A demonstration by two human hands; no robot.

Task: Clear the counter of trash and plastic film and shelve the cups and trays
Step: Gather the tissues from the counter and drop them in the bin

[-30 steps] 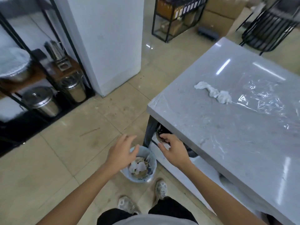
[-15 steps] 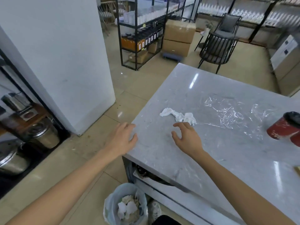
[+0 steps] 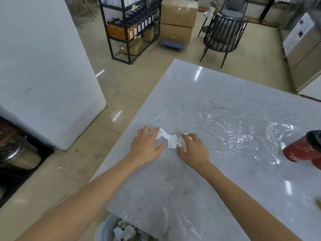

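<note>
Crumpled tissue [image 3: 169, 140] on grey counter [image 3: 199, 180], pinched at its right end by right hand [image 3: 192, 149], touched at left end by relaxed left hand [image 3: 145, 146]. Plastic film [image 3: 243, 134] just right; red cup [image 3: 303, 148] lying beyond; trash bin [image 3: 111, 230] below edge.

Both bare forearms reach forward over the table [image 3: 217, 197]. The left hand [image 3: 145, 146] lies flat, fingers spread; the right hand [image 3: 192, 150] curls its fingers inward.

Tissue [image 3: 171, 142] on counter [image 3: 199, 180], film [image 3: 243, 136] right of it, bin [image 3: 107, 230] below near edge.
</note>
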